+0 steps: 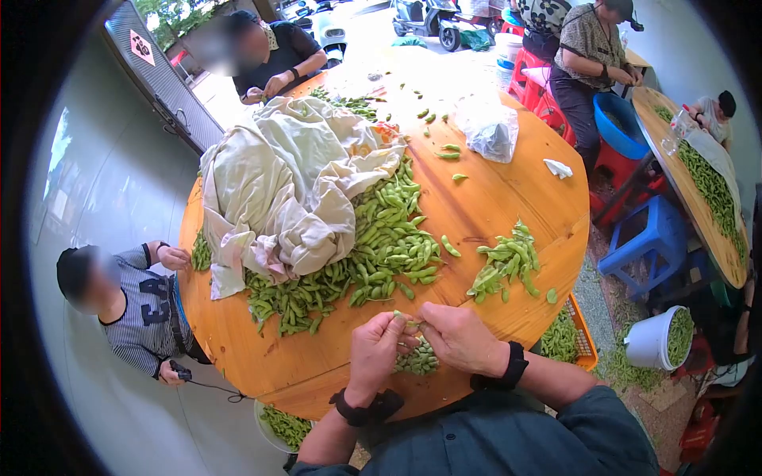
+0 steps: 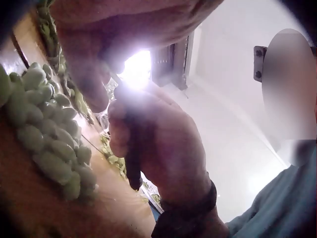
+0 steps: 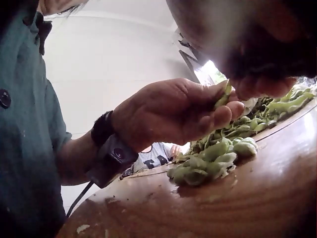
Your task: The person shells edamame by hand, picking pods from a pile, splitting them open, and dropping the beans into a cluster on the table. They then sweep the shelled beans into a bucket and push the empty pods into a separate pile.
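Observation:
My left hand point(image 1: 375, 347) pinches a green soybean pod point(image 1: 399, 315) between thumb and fingers above the near edge of the round table. Close against it, my right hand point(image 1: 460, 337) has its curled fingertips at the pod's other end. The right wrist view shows the pod upright in the left fingers point(image 3: 221, 115), while the right hand point(image 3: 237, 44) is a dark shape at the top. Directly below both hands lies a small heap of shelled soybeans point(image 1: 418, 361), seen larger in the left wrist view as pale green beans point(image 2: 47, 131).
A large pile of pods point(image 1: 389, 230) lies under a crumpled cloth point(image 1: 278, 182). Pods and husks point(image 1: 512, 262) sit at right, near a plastic bag point(image 1: 488, 131). An orange crate point(image 1: 586, 341) stands below the table edge. Other people point(image 1: 143, 301) work around the tables.

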`<state>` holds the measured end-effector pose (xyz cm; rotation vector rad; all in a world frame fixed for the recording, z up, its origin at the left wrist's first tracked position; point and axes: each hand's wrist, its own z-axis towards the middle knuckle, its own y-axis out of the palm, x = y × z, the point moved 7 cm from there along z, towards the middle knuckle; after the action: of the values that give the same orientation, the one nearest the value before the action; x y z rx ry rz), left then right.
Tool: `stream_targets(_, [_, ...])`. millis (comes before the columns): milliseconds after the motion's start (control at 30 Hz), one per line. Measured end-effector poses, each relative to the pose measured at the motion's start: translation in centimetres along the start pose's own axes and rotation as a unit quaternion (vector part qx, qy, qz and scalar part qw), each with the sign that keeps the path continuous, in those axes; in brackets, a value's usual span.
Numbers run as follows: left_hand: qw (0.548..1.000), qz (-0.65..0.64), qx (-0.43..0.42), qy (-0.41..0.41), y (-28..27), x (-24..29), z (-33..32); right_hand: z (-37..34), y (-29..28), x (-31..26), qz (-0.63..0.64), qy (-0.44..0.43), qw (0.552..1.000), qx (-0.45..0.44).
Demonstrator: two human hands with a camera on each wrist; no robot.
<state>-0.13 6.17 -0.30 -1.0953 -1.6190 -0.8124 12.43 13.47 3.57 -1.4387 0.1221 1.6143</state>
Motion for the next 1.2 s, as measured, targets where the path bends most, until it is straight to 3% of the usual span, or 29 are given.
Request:
stream_targets(133, [0.998, -0.023, 0.061, -0.002, -2.0, -0.1, 0.2, -0.1, -1.4, 0.2, -0.007, -0.003, 1.0, 0.021])
stream_targets(200, [0.999, -0.02, 0.017, -0.039, -2.4, 0.0, 0.1, 0.0, -1.9, 0.6, -0.016, 0.003, 0.999, 0.037])
stream_targets(233, [0.998, -0.013, -0.05, -0.039, -1.6, 0.5, -0.1, 0.0, -1.6, 0.9, -0.008, 0.005, 1.0, 0.019])
stream_targets(267, [0.998, -0.014, -0.049, -0.039, -1.8, 0.5, -0.2, 0.1, -1.4, 1.0, 0.0, 0.003, 1.0, 0.002])
stream_targets(333, [0.98, -0.032, -0.183, -0.069, -0.4, 0.4, -0.6, 0.4, -1.5, 0.9, 0.04, 0.01, 0.999, -0.019])
stream_targets(467, [0.966, -0.037, -0.242, -0.087, 0.7, 0.5, -1.6, 0.5, -1.2, 1.1, 0.144, 0.025, 0.987, -0.068])
stream_targets(600, [0.967, -0.027, -0.234, -0.1, 0.7, -0.1, -1.4, 0.0, -0.3, 1.8, 0.2, 0.107, 0.965, -0.131])
stream_targets(867, [0.962, -0.032, -0.216, -0.165, 0.5, -0.6, -1.5, 0.4, -0.2, 1.2, 0.2, 0.042, 0.973, -0.107])
stream_targets(1000, [0.959, -0.037, -0.22, -0.172, 0.6, -0.6, -1.7, 0.4, 0.0, 1.4, 0.205, 0.077, 0.967, -0.127])
stream_targets(1067, [0.959, -0.061, -0.22, -0.166, 0.6, -0.8, -1.8, 0.6, -0.4, 0.6, 0.195, 0.018, 0.975, -0.109])
stream_targets(1200, [0.959, -0.055, -0.233, -0.153, 0.7, -0.7, -1.8, 0.5, 0.1, 1.0, 0.173, 0.013, 0.979, -0.108])
